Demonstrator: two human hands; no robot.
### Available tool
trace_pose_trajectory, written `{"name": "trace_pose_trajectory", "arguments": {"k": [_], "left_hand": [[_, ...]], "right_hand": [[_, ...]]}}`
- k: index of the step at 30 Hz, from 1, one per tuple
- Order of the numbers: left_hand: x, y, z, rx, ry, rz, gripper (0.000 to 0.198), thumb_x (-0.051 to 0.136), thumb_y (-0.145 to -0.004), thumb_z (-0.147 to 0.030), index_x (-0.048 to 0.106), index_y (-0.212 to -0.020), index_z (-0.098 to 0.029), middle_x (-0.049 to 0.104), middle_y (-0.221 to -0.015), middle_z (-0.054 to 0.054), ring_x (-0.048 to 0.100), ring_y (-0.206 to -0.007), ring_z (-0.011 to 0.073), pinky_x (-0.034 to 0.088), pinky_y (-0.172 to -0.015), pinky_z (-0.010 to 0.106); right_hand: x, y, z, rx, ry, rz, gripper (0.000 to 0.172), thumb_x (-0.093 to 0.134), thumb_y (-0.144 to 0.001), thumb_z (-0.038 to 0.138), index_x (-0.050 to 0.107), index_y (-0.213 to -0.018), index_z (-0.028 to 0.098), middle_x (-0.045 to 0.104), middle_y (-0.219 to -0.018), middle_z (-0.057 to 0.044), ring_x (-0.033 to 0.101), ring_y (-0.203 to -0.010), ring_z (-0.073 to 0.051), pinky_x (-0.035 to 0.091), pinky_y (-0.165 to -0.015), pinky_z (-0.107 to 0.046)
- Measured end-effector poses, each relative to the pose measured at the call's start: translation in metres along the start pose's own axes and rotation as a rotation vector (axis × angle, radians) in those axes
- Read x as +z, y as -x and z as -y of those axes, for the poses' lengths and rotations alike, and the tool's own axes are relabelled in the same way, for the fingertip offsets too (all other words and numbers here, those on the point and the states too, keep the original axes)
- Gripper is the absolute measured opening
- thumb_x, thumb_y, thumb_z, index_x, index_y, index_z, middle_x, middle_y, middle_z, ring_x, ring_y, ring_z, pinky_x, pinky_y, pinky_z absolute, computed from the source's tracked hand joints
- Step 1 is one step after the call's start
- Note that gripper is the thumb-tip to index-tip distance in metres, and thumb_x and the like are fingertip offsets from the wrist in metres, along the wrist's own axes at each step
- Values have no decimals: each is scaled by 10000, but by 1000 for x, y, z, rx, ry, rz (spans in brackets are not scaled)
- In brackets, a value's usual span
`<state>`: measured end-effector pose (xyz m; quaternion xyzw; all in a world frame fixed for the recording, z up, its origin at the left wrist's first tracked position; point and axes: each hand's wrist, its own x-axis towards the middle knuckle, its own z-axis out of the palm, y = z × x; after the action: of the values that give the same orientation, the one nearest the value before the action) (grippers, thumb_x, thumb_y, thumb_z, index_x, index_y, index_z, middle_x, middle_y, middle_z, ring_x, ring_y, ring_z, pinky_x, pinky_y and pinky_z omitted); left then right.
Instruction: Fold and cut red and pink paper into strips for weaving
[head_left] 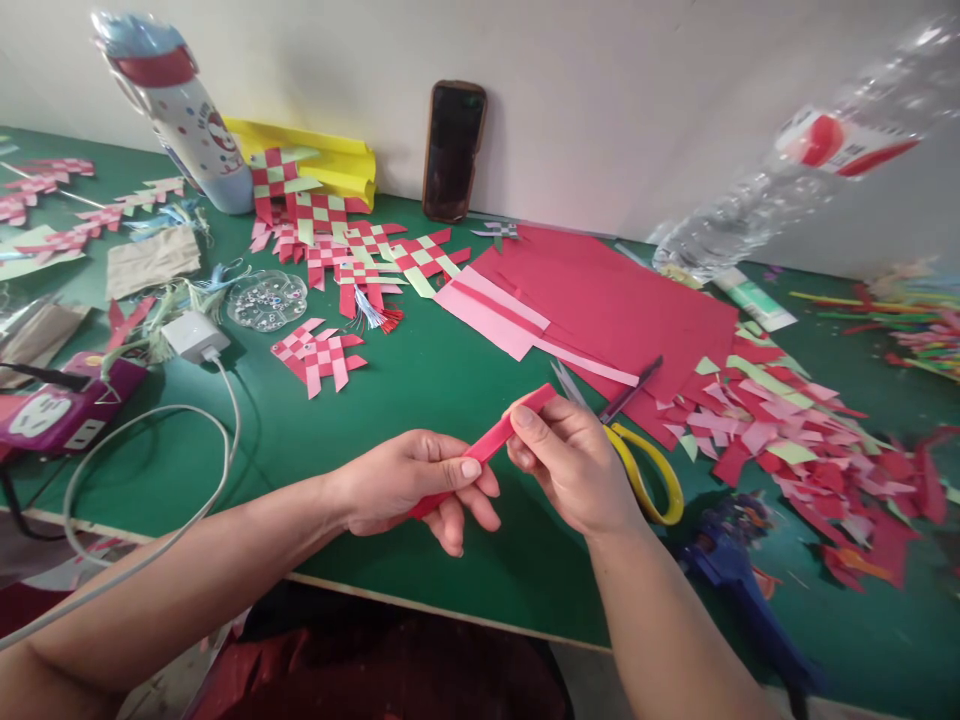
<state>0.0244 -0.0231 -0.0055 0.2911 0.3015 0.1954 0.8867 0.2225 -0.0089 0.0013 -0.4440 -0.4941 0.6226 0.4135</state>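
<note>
A red paper strip [491, 438] is stretched between my two hands above the green table. My left hand [424, 482] pinches it near the lower end, thumb on top and the other fingers loosely curled below. Around its upper end, the thumb and fingers of my right hand [566, 455] are closed. Just beyond the right hand lie scissors with yellow handles [651, 475], their blades partly open. Pink paper strips [585, 362] and a pink sheet [491, 312] rest on large red paper sheets [622, 290]. Woven paper fish [322, 355] lie further left.
A heap of paper scraps [780, 420] and a blue glue gun [742, 580] are at the right. Against the wall stand a phone [454, 150], a drink flask [184, 120] and a plastic bottle [795, 170]. A white cable [225, 440] crosses the left side from a charger [193, 337].
</note>
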Motion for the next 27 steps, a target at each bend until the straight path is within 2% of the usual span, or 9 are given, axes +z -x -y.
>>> {"name": "trace_pose_trajectory", "arguments": {"k": [5,8,10,13,15,18,21,24,27], "left_hand": [[1,-1,0,42,1,-17,354,655,-864,-475,647,-913,-124,723,-729,55,579,-429,71,526,-452,197],[3,-2,0,70,-26,-50,386,609,-886,-506,638,-947,-126,690,-689,44,531,-435,70,504,-440,202],[4,-2,0,88,-38,-89,381,582,-903,-507,627,-917,-129,640,-619,17,442,-406,49,432,-404,167],[4,0,-1,77,-6,-104,345,536,-940,-465,600,-856,-136,537,-518,-32,236,-370,16,234,-353,118],[4,2,-1,69,20,-87,340,498,-960,-452,595,-861,-141,513,-507,-39,181,-371,16,169,-351,124],[3,3,-1,66,9,-74,346,472,-969,-456,597,-884,-145,502,-509,-44,170,-368,20,155,-353,140],[3,1,-1,72,-49,-88,350,480,-962,-473,598,-916,-147,494,-512,-53,173,-378,22,159,-363,146],[3,-1,0,97,-156,-113,380,507,-937,-516,606,-958,-149,499,-512,-55,221,-398,34,192,-379,151],[2,-1,0,124,-290,-142,423,534,-908,-555,618,-957,-143,536,-519,-42,292,-410,41,239,-392,157]], "right_hand": [[2,0,2,25,146,207,230,636,-888,406,634,-822,186,577,-659,29,484,-579,-74,401,-553,-219],[6,0,2,-5,170,200,242,597,-914,396,618,-792,189,584,-654,28,519,-615,-89,432,-604,-235],[7,0,1,-7,191,193,249,597,-913,394,607,-770,190,589,-662,26,533,-640,-97,441,-632,-243],[6,1,1,-4,216,218,249,582,-921,391,614,-777,190,605,-701,17,508,-636,-91,425,-617,-237],[3,1,2,-1,223,194,245,565,-927,392,625,-804,189,586,-701,18,469,-603,-84,404,-576,-230],[1,1,5,0,241,128,221,565,-918,378,631,-830,187,536,-668,31,441,-568,-80,387,-537,-226],[2,2,6,-17,231,128,191,557,-919,333,617,-804,193,548,-652,36,440,-563,-77,379,-534,-220],[4,3,4,-28,214,115,160,561,-904,279,605,-775,196,564,-633,42,449,-559,-76,371,-528,-215],[5,3,0,-25,198,45,145,576,-871,252,593,-739,193,531,-601,54,433,-533,-73,360,-506,-216]]}}
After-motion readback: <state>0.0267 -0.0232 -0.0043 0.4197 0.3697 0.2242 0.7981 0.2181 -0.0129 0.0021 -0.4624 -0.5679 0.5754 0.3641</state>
